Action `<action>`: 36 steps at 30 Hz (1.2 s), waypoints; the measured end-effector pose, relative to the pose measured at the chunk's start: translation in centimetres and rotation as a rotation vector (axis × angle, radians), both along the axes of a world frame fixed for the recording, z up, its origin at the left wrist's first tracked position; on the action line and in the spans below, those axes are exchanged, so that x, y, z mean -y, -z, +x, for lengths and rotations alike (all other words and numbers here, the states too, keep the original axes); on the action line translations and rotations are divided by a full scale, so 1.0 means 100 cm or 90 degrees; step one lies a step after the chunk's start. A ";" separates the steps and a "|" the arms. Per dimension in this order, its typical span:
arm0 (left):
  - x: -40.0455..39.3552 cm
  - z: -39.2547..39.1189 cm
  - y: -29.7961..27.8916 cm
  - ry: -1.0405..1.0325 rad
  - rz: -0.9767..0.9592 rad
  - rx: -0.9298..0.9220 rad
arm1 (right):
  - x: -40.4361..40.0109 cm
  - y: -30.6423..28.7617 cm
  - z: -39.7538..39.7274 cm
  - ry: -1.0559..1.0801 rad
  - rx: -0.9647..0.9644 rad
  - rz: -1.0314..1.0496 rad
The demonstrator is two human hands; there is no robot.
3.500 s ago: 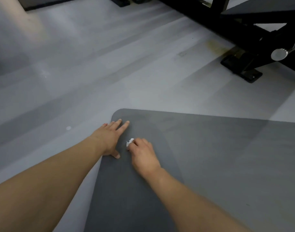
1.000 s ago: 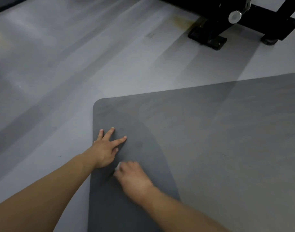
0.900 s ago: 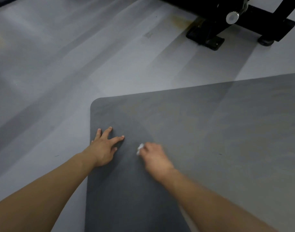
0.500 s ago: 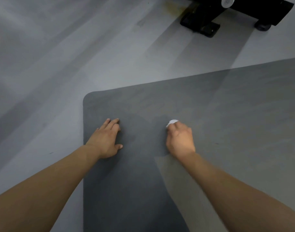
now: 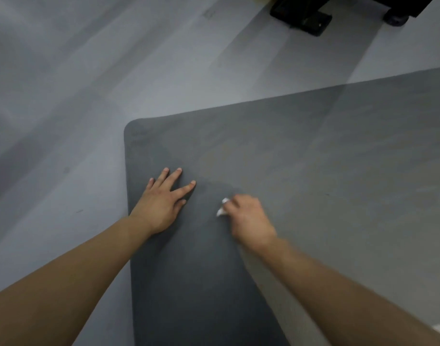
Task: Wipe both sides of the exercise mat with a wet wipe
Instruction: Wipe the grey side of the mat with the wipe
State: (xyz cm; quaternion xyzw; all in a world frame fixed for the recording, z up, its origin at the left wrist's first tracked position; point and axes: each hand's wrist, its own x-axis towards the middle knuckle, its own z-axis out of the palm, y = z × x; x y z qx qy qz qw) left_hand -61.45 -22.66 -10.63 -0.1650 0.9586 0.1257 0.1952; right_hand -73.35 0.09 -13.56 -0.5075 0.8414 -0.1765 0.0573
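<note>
A grey exercise mat (image 5: 313, 158) lies flat on the floor, its rounded corner at the upper left. My left hand (image 5: 164, 201) rests flat on the mat near its left edge, fingers spread. My right hand (image 5: 249, 218) sits a little to the right, fingers curled round a small white wet wipe (image 5: 221, 209) pressed to the mat. Only a crumpled bit of the wipe shows past my fingers. The right hand is slightly blurred.
Light grey floor (image 5: 76, 96) surrounds the mat to the left and behind. Black feet of a piece of gym equipment (image 5: 301, 17) stand on the floor at the top right, well apart from the mat.
My right hand with the wipe has slid back left and toward me across the mat. My left hand has spread its fingers flat. The view has tilted down a little.
</note>
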 end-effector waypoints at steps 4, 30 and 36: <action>-0.006 0.002 0.000 -0.022 0.026 0.006 | -0.047 -0.006 -0.102 0.230 0.003 0.018; -0.009 0.035 0.000 0.090 -0.013 0.017 | -0.073 -0.010 -0.066 0.204 -0.054 0.087; -0.014 0.029 -0.006 0.076 -0.011 0.079 | -0.083 -0.007 -0.073 0.334 0.004 0.005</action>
